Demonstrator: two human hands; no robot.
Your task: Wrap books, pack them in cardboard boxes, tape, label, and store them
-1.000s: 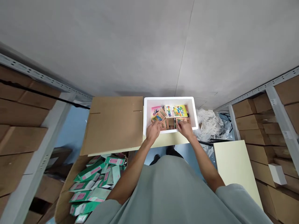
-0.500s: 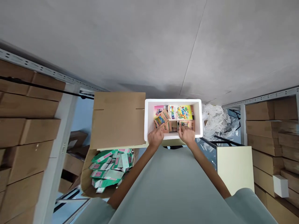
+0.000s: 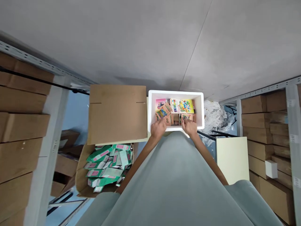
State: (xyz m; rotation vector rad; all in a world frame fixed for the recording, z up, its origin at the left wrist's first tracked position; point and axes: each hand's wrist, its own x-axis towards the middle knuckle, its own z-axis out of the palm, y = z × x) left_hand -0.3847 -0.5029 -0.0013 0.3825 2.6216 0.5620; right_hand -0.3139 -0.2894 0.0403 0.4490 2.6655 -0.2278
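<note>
A white foam box (image 3: 199, 127) sits directly ahead. Inside lie small brown cardboard packs (image 3: 164, 110), a pink pack (image 3: 160, 103) and a yellow-and-white pack (image 3: 186, 106) with colourful pictures. My left hand (image 3: 158, 128) is closed over the near rim of the foam box, left of its middle. Farther right along that rim, my right hand (image 3: 189, 127) is closed on it too, with its knuckles beside a brown pack. My fingertips are partly hidden inside the box.
Left of the foam box is a large cardboard box (image 3: 117, 114). Below it stands an open carton (image 3: 81, 175) of green-and-pink packets (image 3: 113, 163). Crumpled white paper (image 3: 213, 116) is heaped at right, near a cream panel (image 3: 231, 160). Shelves of brown cartons flank both sides; a wall rises ahead.
My view has shifted, so most things sit higher in the picture. A narrow gap now shows between the foam box and the cardboard box. Both hands stay on the near rim.
</note>
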